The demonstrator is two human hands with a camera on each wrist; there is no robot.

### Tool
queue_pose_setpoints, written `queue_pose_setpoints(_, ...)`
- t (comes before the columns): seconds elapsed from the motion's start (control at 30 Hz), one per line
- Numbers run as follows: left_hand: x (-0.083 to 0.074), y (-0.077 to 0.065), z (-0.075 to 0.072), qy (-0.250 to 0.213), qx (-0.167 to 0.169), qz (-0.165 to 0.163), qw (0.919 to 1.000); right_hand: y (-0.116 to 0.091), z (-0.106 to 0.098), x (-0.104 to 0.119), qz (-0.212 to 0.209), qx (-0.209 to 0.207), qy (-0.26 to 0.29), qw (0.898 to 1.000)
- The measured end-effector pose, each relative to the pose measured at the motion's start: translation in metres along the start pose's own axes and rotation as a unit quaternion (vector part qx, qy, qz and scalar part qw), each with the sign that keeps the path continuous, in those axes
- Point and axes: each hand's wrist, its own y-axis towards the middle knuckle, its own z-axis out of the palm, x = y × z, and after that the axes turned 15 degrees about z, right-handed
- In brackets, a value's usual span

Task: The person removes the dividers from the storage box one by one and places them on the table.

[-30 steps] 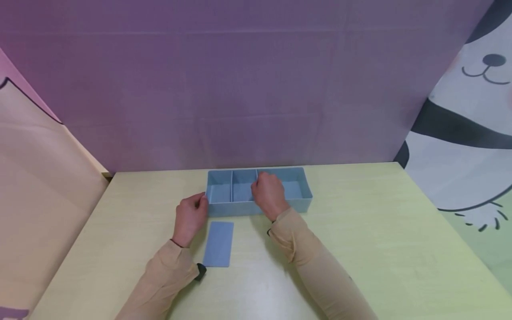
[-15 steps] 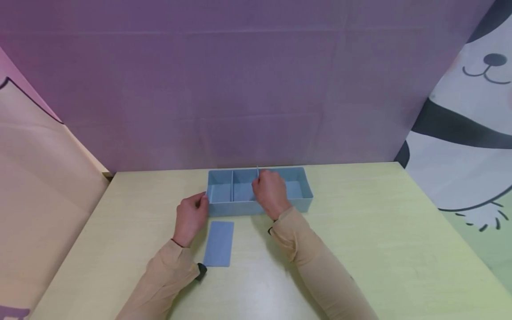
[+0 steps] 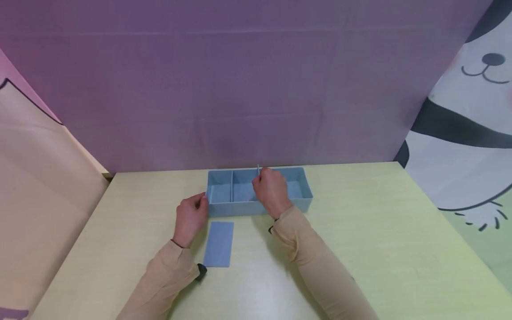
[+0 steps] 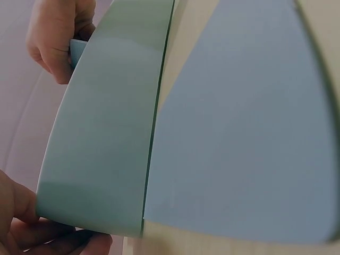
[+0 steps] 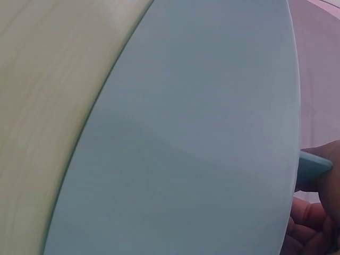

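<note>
A light-blue box [image 3: 236,209] with compartments stands near the table's back edge. My left hand [image 3: 191,220] grips its left end, thumb at the rim and fingers along the side wall in the left wrist view. Over the box, my right hand [image 3: 273,192] pinches a blue divider [image 5: 312,167], whose top corner sticks up above the rim. Most of that divider is hidden by the hand and the front wall. Another divider [image 3: 232,186] stands upright further left in the box. In front of the box a flat blue rectangular panel [image 3: 218,244] lies on the table.
The pale wooden table [image 3: 380,240] stretches out on both sides. Right behind the box rises a purple cloth backdrop [image 3: 256,98]. A panda-printed sheet [image 3: 460,133] hangs on the right, and a beige sheet [image 3: 44,200] on the left.
My right hand has risen slightly and shifted a little right, and the divider in it now pokes above the rim. The left hand, box and flat panel have stayed put.
</note>
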Motion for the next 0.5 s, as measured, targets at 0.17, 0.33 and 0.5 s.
queue_pose_setpoints(0.17,0.0002,-0.0002,-0.0002,-0.003,0.001,-0.002,1.0000,-0.0001,-0.0007,0.0002,-0.005,-0.005,-0.001,1.000)
queue_pose_setpoints(0.33,0.0012,-0.0004,-0.0001,-0.003,0.000,-0.002,1.0000,0.0000,-0.0010,0.0002,-0.010,-0.003,0.000,1.000)
queue_pose_setpoints(0.5,0.0021,-0.0001,0.0000,-0.005,0.001,-0.004,1.0000,0.0001,-0.0016,0.0004,-0.007,-0.003,0.002,1.000)
